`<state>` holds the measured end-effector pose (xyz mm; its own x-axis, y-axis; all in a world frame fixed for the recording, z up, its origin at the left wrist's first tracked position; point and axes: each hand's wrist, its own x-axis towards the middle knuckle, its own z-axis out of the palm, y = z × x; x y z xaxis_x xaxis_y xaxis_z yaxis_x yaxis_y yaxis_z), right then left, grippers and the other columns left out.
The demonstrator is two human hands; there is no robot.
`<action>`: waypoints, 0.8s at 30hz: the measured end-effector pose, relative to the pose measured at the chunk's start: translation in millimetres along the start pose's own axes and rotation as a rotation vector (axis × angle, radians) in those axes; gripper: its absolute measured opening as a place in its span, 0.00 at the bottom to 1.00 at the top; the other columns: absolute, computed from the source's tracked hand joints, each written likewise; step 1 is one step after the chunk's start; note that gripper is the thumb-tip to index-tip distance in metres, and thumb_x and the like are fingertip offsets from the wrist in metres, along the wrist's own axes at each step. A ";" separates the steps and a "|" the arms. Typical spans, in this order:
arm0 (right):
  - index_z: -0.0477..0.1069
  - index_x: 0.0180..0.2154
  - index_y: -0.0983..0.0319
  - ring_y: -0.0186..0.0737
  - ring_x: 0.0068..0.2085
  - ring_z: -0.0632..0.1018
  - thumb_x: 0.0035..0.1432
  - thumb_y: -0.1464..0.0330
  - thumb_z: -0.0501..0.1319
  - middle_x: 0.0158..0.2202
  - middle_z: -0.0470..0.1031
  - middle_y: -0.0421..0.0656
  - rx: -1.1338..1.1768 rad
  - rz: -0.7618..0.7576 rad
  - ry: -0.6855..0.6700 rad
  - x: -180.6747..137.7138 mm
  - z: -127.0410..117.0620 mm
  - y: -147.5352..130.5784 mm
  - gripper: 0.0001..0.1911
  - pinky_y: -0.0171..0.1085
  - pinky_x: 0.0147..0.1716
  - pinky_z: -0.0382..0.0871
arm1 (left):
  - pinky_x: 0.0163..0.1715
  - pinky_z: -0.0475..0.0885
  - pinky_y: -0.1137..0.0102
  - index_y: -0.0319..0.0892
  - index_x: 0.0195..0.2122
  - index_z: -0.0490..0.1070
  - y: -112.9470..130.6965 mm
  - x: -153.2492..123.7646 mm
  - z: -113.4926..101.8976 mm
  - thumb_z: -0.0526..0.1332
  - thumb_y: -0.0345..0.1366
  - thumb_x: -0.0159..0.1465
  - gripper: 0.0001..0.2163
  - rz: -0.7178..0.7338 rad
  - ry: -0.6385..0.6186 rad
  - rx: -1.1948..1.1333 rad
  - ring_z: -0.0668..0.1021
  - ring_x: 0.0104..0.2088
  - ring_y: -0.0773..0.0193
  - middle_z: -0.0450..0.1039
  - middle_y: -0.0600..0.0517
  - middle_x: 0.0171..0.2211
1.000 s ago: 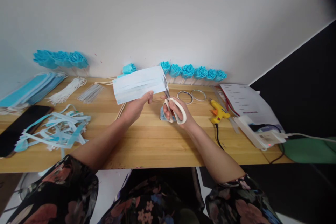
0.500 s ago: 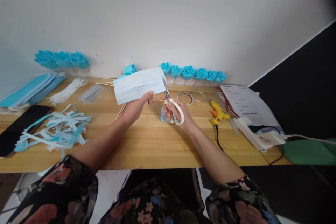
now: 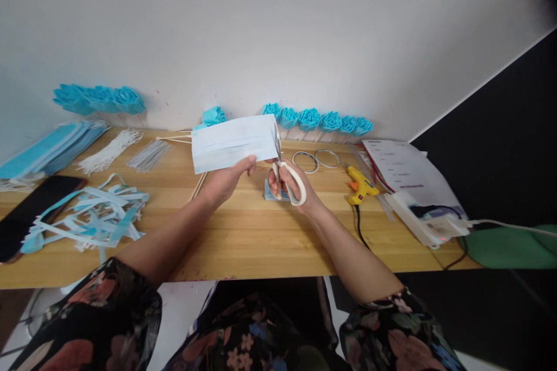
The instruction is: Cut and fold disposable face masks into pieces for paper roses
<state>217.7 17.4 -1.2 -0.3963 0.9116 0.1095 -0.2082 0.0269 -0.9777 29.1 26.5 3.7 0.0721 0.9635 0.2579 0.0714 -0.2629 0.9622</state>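
My left hand [image 3: 226, 178] pinches the lower edge of a pale blue face mask [image 3: 232, 142] and holds it up flat above the wooden table [image 3: 243, 232]. My right hand [image 3: 292, 185] grips white-handled scissors [image 3: 285, 174]. Their blades stand upright against the mask's right end. A small blue piece [image 3: 273, 191] lies on the table just under my right hand.
Cut blue strips [image 3: 93, 217] lie in a pile at the left, beside a black phone [image 3: 30, 211], stacked masks [image 3: 47, 148] and white ear loops [image 3: 111, 151]. Blue paper roses [image 3: 322, 120] line the wall. To the right lie two rings [image 3: 317, 159], a yellow glue gun [image 3: 360, 183], papers [image 3: 402, 171] and a power strip [image 3: 429, 225].
The mask has levelled out and shifted slightly right. The scissors have moved up so that their blades meet the mask's right end.
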 end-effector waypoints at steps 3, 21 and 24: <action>0.68 0.43 0.60 0.30 0.22 0.70 0.57 0.47 0.65 0.28 0.72 0.36 0.004 -0.005 0.006 -0.1 0.3 -0.6 0.25 0.32 0.19 0.63 | 0.45 0.69 0.65 0.45 0.20 0.63 0.6 -0.8 0.7 0.59 0.48 0.64 0.19 0.050 -0.022 -0.037 0.72 0.33 0.60 0.68 0.51 0.27; 0.67 0.32 0.60 0.28 0.19 0.68 0.55 0.46 0.66 0.25 0.70 0.36 -0.046 -0.028 0.077 -1.8 5.3 -4.5 0.25 0.30 0.15 0.59 | 0.43 0.70 0.63 0.45 0.20 0.63 -0.2 -1.0 1.3 0.60 0.47 0.65 0.19 0.049 0.006 -0.029 0.72 0.32 0.59 0.68 0.51 0.26; 0.67 0.33 0.60 0.28 0.19 0.67 0.54 0.46 0.67 0.24 0.70 0.36 -0.031 -0.026 0.085 -1.5 5.7 -3.9 0.25 0.30 0.14 0.58 | 0.43 0.70 0.64 0.45 0.20 0.63 -0.4 -1.2 1.1 0.60 0.47 0.64 0.19 0.044 0.013 -0.023 0.72 0.32 0.60 0.69 0.50 0.26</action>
<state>214.0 13.6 3.5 -0.3138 0.9418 0.1208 -0.1896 0.0625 -0.9799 30.1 25.4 2.9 0.0616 0.9517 0.3009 0.0459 -0.3038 0.9516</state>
